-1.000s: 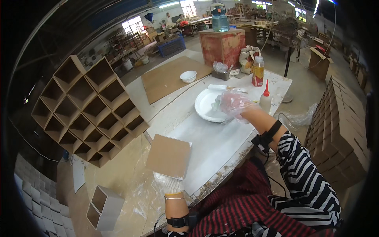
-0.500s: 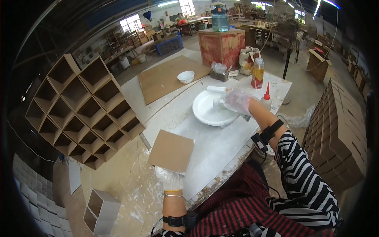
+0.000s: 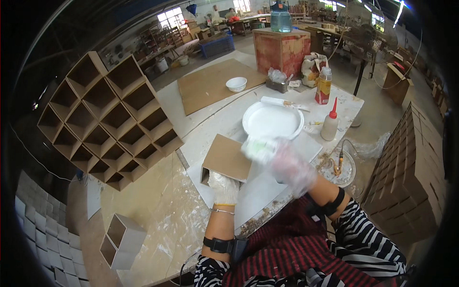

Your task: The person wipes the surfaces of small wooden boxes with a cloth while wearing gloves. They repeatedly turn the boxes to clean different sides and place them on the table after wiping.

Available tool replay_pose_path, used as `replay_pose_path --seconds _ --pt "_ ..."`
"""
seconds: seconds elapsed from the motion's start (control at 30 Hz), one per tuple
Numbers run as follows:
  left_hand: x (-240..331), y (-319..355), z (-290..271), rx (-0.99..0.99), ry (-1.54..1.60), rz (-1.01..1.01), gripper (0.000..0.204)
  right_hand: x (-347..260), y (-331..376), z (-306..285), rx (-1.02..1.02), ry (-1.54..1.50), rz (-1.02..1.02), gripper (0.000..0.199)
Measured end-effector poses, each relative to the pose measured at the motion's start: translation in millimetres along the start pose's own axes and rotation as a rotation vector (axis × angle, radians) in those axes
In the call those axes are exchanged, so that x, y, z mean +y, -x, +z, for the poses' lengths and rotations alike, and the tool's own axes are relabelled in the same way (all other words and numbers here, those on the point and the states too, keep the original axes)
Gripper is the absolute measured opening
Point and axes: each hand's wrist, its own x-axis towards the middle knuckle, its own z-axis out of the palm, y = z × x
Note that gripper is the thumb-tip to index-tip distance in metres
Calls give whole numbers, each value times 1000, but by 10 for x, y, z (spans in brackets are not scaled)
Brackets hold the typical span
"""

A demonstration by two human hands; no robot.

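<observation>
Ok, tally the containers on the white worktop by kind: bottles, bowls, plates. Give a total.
Bottles: 2, a yellow-labelled bottle and a white squeeze bottle with a red nozzle
Bowls: 1, a small white bowl
Plates: 1, a large white plate
Total: 4
</observation>
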Motion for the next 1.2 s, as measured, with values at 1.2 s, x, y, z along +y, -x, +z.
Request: replay_pose_path --seconds 1.2 --pt "443 385 -332 -132 -381 -2 43 -421 114 -99 -423 148 -408 18"
